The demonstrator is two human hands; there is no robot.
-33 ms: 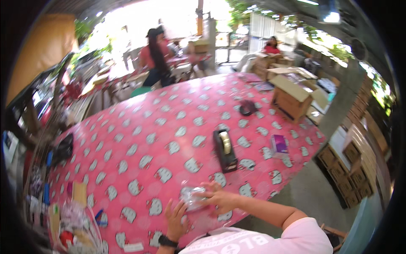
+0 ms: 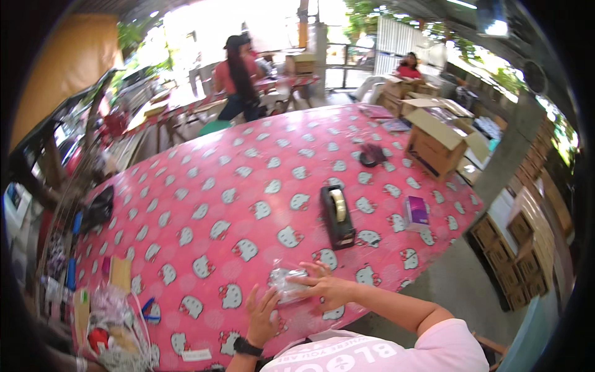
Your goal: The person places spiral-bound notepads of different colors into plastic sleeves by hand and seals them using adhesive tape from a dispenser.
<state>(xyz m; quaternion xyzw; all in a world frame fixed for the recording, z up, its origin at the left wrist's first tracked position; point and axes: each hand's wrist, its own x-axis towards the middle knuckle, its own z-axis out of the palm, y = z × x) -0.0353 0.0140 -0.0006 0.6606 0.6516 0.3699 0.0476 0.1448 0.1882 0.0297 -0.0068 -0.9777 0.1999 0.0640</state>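
A small clear plastic packet [image 2: 285, 280] lies on the pink patterned tablecloth near the front edge, between my two hands. My right hand [image 2: 327, 290] comes in from the right with its fingers stretched out over the packet's right side, touching it. To the packet's lower left is my left hand [image 2: 263, 319], its fingers apart and its fingertips close to the packet's edge. What is inside the packet is too blurred to tell. Beyond my right hand stands a black tape dispenser [image 2: 344, 235] with a roll of clear tape.
A purple box [image 2: 416, 212] sits on the right, with a dark tape roll [image 2: 368, 159] farther back. An open cardboard box [image 2: 429, 147] stands at the far right. A plastic bag of odds and ends [image 2: 118, 322] is at the near left. Other people are in the background.
The whole view has shifted slightly, so the table's things appear a little farther right. My hands stay at the packet, in nearly the same pose.
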